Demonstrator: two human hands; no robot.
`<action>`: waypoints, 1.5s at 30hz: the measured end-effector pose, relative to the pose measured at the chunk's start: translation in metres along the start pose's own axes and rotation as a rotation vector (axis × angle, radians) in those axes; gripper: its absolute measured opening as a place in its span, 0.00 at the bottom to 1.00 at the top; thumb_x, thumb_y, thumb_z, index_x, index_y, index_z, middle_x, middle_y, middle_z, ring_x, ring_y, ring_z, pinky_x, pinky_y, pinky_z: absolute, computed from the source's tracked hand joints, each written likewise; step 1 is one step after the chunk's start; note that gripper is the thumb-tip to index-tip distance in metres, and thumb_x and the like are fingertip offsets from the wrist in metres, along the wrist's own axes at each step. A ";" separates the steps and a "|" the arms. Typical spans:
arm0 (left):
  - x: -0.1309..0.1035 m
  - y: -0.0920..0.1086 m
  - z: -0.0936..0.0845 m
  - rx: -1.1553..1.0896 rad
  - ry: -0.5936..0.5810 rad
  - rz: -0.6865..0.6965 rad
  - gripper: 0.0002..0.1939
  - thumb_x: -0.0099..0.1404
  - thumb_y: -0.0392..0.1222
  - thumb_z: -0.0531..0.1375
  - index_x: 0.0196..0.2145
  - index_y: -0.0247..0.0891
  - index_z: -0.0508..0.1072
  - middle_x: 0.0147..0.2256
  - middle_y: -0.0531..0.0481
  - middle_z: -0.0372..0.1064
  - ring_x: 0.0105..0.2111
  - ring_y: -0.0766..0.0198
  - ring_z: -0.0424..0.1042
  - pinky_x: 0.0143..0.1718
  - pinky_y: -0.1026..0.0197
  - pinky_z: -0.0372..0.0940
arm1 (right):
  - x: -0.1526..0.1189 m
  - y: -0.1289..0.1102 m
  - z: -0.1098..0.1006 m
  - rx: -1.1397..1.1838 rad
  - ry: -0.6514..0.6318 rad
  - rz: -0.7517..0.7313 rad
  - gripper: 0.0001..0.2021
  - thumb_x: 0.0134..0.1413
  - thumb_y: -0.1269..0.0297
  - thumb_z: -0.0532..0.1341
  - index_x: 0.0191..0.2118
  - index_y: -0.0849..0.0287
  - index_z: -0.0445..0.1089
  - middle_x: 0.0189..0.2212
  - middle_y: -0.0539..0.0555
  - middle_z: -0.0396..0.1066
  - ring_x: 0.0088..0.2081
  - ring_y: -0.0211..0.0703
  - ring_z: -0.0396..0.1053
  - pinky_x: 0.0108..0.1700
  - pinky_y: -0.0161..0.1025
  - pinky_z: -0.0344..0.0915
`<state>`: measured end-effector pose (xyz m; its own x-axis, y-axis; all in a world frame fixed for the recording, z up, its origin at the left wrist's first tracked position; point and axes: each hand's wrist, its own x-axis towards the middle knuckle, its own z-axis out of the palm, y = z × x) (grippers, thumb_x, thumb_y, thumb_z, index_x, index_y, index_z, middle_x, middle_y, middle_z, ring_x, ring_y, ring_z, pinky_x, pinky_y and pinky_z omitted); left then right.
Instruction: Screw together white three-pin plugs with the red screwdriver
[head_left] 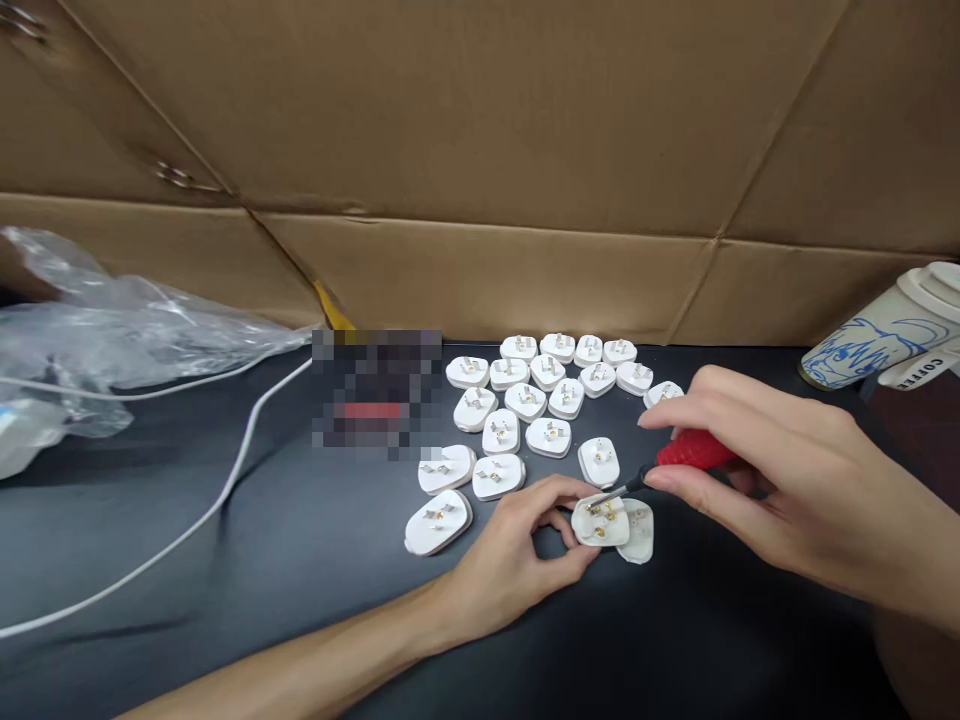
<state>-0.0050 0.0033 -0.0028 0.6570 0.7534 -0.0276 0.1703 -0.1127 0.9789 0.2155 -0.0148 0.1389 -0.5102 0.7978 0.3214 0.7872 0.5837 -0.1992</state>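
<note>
On the dark tabletop point(225, 560), the left hand point(517, 555) curls its fingers around a small white plastic plug half with brass contacts point(600, 522), pinning it beside a second white shell point(641, 530). The right hand point(787, 480) (just right of it) grips a red-handled screwdriver point(686, 455), its tip touching the plug. Similar white plug halves point(536, 400) lie clustered just behind.
</note>
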 end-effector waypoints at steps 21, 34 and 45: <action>-0.001 0.002 0.000 -0.009 0.021 -0.012 0.17 0.62 0.34 0.63 0.49 0.41 0.71 0.44 0.50 0.73 0.33 0.66 0.74 0.38 0.62 0.72 | 0.000 0.002 -0.001 0.007 0.039 0.051 0.08 0.63 0.64 0.59 0.47 0.56 0.65 0.40 0.55 0.74 0.38 0.47 0.75 0.34 0.40 0.70; 0.000 0.002 0.001 -0.049 0.047 -0.006 0.16 0.61 0.35 0.64 0.48 0.40 0.73 0.44 0.49 0.74 0.28 0.69 0.73 0.33 0.64 0.73 | 0.001 0.005 -0.003 0.081 -0.077 0.089 0.04 0.62 0.67 0.59 0.42 0.56 0.64 0.39 0.52 0.70 0.35 0.41 0.71 0.34 0.37 0.66; -0.001 0.002 0.000 -0.022 0.068 0.027 0.17 0.60 0.34 0.64 0.47 0.40 0.73 0.44 0.49 0.73 0.26 0.71 0.72 0.31 0.66 0.73 | 0.000 0.000 -0.005 0.193 -0.108 0.026 0.05 0.64 0.70 0.56 0.44 0.55 0.63 0.43 0.52 0.70 0.40 0.40 0.71 0.39 0.36 0.67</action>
<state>-0.0053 0.0018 -0.0007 0.6097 0.7926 0.0119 0.1363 -0.1196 0.9834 0.2172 -0.0157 0.1439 -0.5331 0.8184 0.2145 0.7250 0.5726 -0.3828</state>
